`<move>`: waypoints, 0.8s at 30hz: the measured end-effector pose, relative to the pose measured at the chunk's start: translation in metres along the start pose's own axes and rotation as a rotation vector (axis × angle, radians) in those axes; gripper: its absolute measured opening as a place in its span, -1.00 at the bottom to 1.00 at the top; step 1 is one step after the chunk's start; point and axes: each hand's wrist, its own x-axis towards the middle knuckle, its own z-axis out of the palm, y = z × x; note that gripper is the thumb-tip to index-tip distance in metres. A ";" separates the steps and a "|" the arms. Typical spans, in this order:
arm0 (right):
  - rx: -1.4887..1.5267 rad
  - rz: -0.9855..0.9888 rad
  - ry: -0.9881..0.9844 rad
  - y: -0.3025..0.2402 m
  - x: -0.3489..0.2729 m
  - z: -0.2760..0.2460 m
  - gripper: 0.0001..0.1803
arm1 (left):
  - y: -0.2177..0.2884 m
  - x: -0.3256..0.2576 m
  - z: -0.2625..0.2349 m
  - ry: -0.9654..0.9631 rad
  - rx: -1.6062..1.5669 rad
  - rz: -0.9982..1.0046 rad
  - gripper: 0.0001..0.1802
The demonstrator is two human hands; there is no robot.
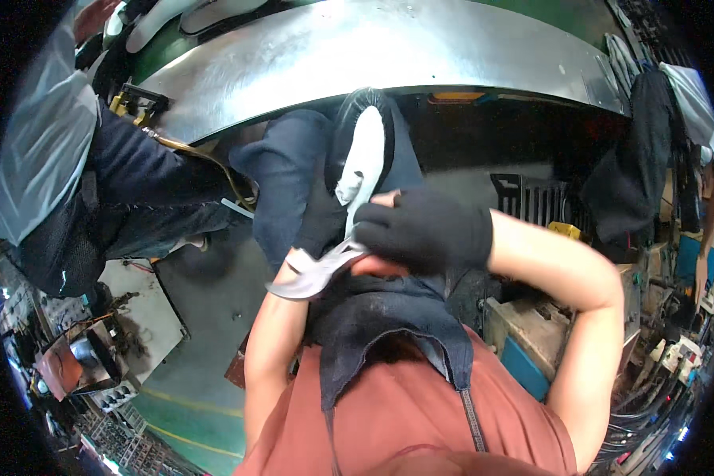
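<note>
A black shoe [343, 147] with a long white piece [367, 139] along its upturned face lies between my thighs, its rounded end pointing away from me. Glossy clear film seems to cover that far end. My right hand [420, 230], in a black fingerless glove, is closed around a silver pincer-like tool [313, 276] with a curved, hooked end toward the left. The tool lies over my left wrist. My left hand [323, 220], also black-gloved, rests against the shoe's near left side; its fingers are hidden behind the shoe and my right hand.
A curved-looking shiny metal bench [389, 47] spans the far side. At left sits another person in dark trousers [151, 166], near a yellow-and-black device [137, 103]. A black slatted plastic crate [527, 198] and a wooden box [531, 337] stand at right.
</note>
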 end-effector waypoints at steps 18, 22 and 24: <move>0.869 1.267 0.473 0.032 -0.115 0.144 -0.40 | 0.001 0.022 -0.027 -0.409 -0.004 0.061 -0.17; 0.734 1.158 0.713 0.011 -0.130 0.170 -0.27 | -0.022 0.025 -0.039 -0.288 -0.530 -0.245 -0.60; 0.804 1.258 0.655 0.015 -0.130 0.171 -0.23 | -0.034 0.029 -0.037 -0.230 -0.883 -0.339 -0.61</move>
